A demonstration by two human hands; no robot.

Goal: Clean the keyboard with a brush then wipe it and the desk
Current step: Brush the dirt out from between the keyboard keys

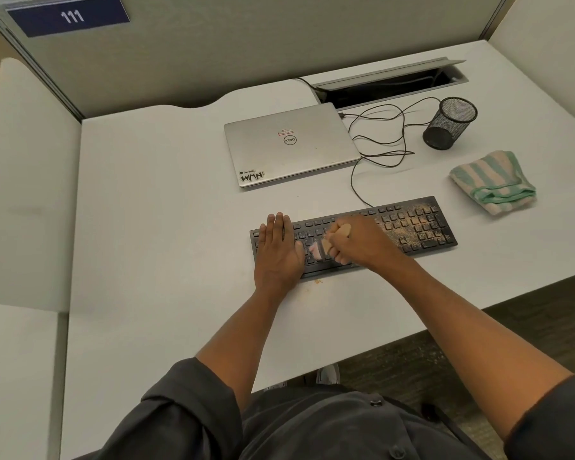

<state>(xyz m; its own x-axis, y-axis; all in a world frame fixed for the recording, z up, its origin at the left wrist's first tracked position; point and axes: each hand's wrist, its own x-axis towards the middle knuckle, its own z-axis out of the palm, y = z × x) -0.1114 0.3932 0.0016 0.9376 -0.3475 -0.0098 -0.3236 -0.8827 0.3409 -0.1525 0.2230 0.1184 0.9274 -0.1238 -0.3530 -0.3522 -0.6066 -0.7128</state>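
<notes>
A black keyboard (352, 235) lies mid-frame on the white worktop (166, 200), long axis running left-right, rising rightward. Left hand (279, 250) presses flat; right hand's (356, 242) grip curls around a wooden brush (329, 242).

Closed laptop (291, 144), mesh cup (449, 122), tangled cable (379, 134).

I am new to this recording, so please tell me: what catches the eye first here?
The black keyboard on the white desk, its right end dusted with tan crumbs. The right hand grips a wooden brush over the keys while the left hand presses flat on the left end.
</notes>
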